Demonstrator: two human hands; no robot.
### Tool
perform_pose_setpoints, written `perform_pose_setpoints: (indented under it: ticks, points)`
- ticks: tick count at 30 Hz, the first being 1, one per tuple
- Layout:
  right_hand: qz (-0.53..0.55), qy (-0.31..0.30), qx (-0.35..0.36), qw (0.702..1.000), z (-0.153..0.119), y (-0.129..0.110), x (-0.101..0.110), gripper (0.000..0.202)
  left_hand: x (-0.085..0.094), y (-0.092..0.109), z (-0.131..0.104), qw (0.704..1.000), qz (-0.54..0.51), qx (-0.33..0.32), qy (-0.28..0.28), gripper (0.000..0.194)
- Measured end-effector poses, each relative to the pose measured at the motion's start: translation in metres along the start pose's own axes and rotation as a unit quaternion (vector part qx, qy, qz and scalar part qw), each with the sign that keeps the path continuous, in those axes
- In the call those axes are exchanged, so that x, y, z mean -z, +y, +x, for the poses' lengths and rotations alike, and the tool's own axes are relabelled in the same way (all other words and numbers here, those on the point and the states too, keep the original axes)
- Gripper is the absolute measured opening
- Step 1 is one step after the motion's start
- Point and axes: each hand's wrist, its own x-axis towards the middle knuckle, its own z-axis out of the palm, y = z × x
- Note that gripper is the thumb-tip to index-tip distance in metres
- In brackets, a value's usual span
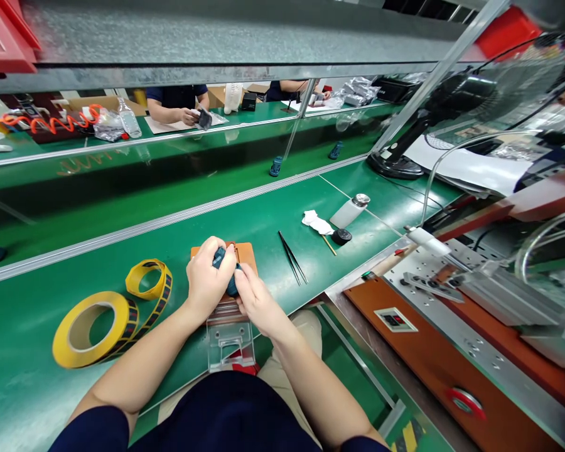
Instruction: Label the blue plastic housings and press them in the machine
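Note:
My left hand [210, 274] is closed around a small dark blue part [232, 287], over an orange-brown fixture block [247, 253] near the bench's front edge. The fingers of my right hand [255, 300] pinch the same part from the right. Much of the part is hidden by my fingers. A clear plastic piece [230, 345] sticks out below the fixture. Left of my hands lie a large yellow tape roll [78, 329] and a smaller yellow roll [145, 279]. Black tweezers [292, 258] rest to the right.
Beyond the tweezers are white tissue [317, 222], a thin stick [329, 245], a black cap [341, 236] and a bottle [351, 211]. Blue parts [275, 166] stand on the green strip behind the rail. Machinery [480, 295] and a fan [452, 100] occupy the right. Two people work opposite.

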Motion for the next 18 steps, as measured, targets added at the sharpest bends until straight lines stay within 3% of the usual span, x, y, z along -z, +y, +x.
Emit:
perform_pose_setpoints:
  ticks: [3, 6, 9, 13, 18]
  points:
    - [0.029, -0.009, -0.024, 0.999, -0.004, -0.004, 0.005, 0.038, 0.0, -0.003, 0.001, 0.999, -0.043, -0.007, -0.017, 0.022]
    - [0.061, -0.039, -0.032, 0.997, -0.012, -0.009, 0.011, 0.051, -0.001, -0.004, 0.005, 0.99, -0.128, 0.035, -0.047, 0.024]
    - [0.095, -0.025, -0.012, 0.995, -0.02, -0.009, 0.014, 0.056, -0.004, -0.004, 0.006, 0.97, -0.219, 0.084, -0.068, 0.028]
    - [0.082, 0.056, 0.059, 0.993, -0.024, -0.003, 0.017, 0.057, -0.008, -0.004, 0.001, 0.933, -0.316, 0.129, -0.11, 0.044]
    - [-0.108, 0.198, 0.196, 0.954, -0.028, 0.001, 0.029, 0.058, -0.009, 0.005, -0.011, 0.87, -0.408, 0.202, -0.188, 0.064]
